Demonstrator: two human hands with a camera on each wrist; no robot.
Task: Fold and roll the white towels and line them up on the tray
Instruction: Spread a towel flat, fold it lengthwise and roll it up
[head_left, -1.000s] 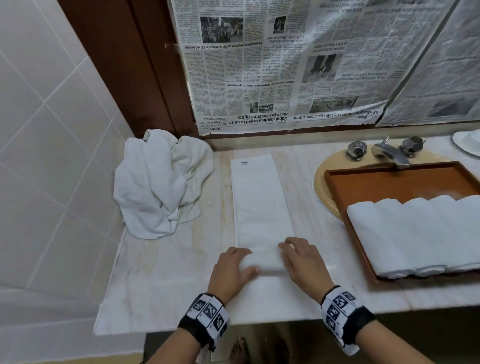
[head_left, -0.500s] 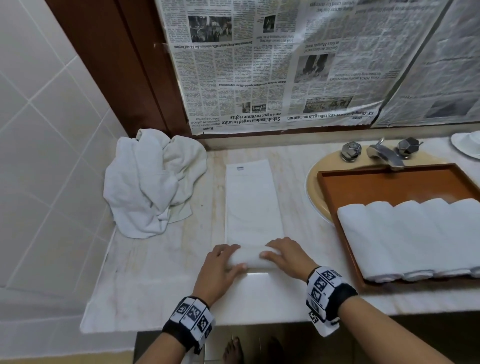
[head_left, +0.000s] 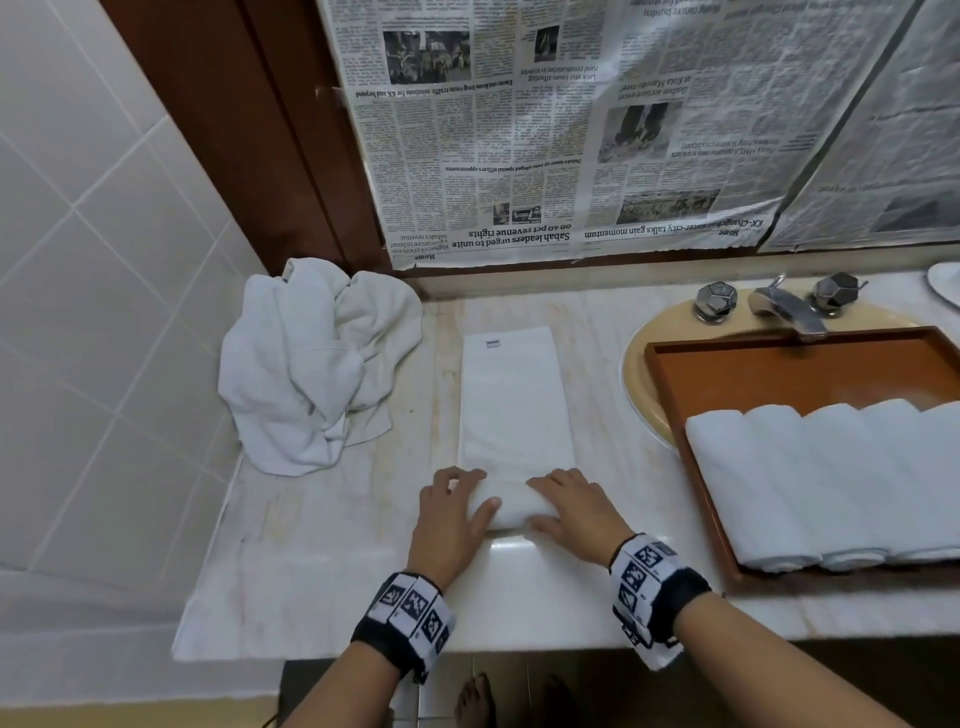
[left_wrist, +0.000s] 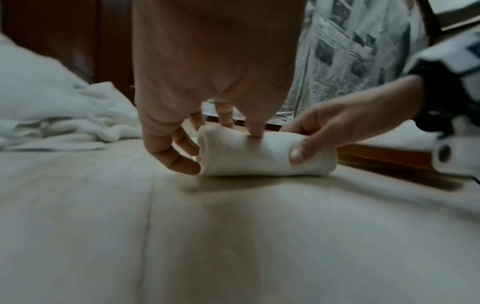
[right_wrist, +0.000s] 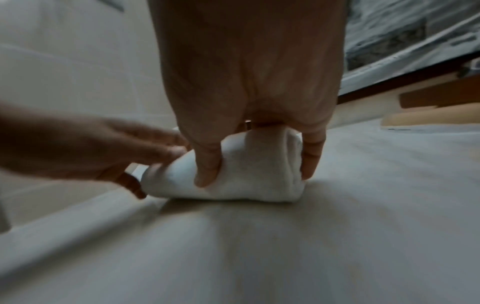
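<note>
A white towel (head_left: 511, 395) folded into a long strip lies on the marble counter, its near end wound into a roll (head_left: 506, 506) (left_wrist: 262, 156) (right_wrist: 239, 176). My left hand (head_left: 452, 514) (left_wrist: 207, 98) grips the roll's left end, thumb on the near side. My right hand (head_left: 571, 506) (right_wrist: 249, 102) grips its right end, thumb pressed into the near side and fingers over the top. The brown wooden tray (head_left: 779, 369) at the right holds several rolled white towels (head_left: 831, 478) side by side.
A heap of unfolded white towels (head_left: 317, 364) sits at the back left against the tiled wall. The tray lies over a beige sink (head_left: 641, 364) with a chrome tap (head_left: 789, 306). Newspaper (head_left: 597, 119) covers the wall behind. The counter's front edge (head_left: 467, 644) runs just behind my wrists.
Both hands have rolled the towel away from me, so the roll is thicker and the flat strip beyond it shorter. The head view has shifted a little.
</note>
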